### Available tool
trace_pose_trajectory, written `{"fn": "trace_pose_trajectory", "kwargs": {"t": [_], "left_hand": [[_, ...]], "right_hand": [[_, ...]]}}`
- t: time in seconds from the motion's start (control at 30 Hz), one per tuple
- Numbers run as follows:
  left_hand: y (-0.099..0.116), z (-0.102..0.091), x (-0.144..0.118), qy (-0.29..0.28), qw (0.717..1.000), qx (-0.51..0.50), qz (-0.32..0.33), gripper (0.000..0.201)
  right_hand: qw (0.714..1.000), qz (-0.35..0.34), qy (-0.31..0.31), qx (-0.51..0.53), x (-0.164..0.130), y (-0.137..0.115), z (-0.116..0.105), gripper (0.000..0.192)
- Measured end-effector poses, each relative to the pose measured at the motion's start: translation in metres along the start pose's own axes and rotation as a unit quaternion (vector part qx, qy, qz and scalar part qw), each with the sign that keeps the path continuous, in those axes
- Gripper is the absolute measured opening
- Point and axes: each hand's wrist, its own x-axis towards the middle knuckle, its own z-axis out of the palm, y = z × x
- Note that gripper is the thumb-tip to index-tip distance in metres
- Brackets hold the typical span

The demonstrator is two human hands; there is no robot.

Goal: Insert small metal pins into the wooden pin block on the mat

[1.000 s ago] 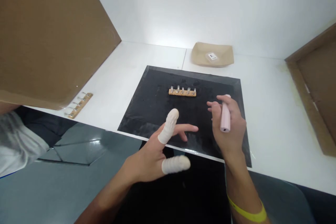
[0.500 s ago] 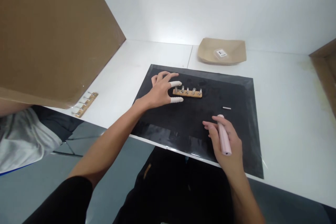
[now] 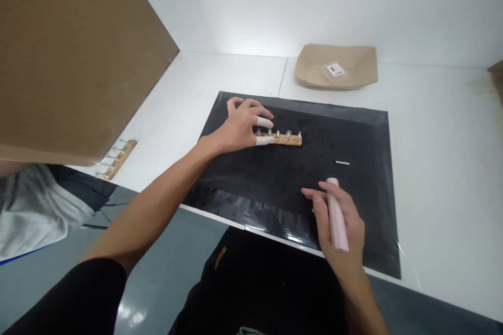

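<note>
From my remote seat I see the left hand point(image 3: 236, 131) stretched out to about eleven o'clock on the black mat point(image 3: 365, 131); its thumb and forefinger, both in white finger cots, pinch the left end of the small wooden strip point(image 3: 288, 140) that carries a row of upright metal pins; the other fingers spread loosely on the mat behind it. The strip lies flat, near the far middle of the mat, its long side running left to right.

The right hand point(image 3: 338, 220) sits at about five o'clock, near the mat's front edge; its fingers are curled round a pale pink pen-like tool point(image 3: 337, 214), whose tip I cannot make out; the tool is well apart from the strip. A tiny loose metal pin point(image 3: 342, 163) lies on the mat between the tool and the strip, at about two o'clock from the right hand.

I judge the work to be at an early stage: the strip is steadied; the tool is in hand but not yet brought to the pins; the loose pin is untouched.

At nine o'clock a second pinned strip point(image 3: 118, 159) lies on the white table point(image 3: 432, 131), half under a brown cardboard panel point(image 3: 70, 52); at one o'clock stands a shallow paper tray point(image 3: 314, 70) with a small labelled packet in it.
</note>
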Motion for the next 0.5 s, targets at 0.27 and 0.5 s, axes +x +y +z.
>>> {"fn": "trace_pose_trajectory", "kwargs": {"t": [0.27,0.5], "left_hand": [[-0.0002,-0.0029,0.0004,-0.007,1.000,-0.007,0.003,0.018],[-0.0024,-0.0049,0.0008,-0.019,1.000,0.001,0.007,0.018]], "right_hand": [[1.000,-0.011,0.003,-0.009,0.0006,-0.0002,0.0009,0.023],[1.000,-0.018,0.004,-0.002,0.0015,-0.0001,0.0014,0.023]]}}
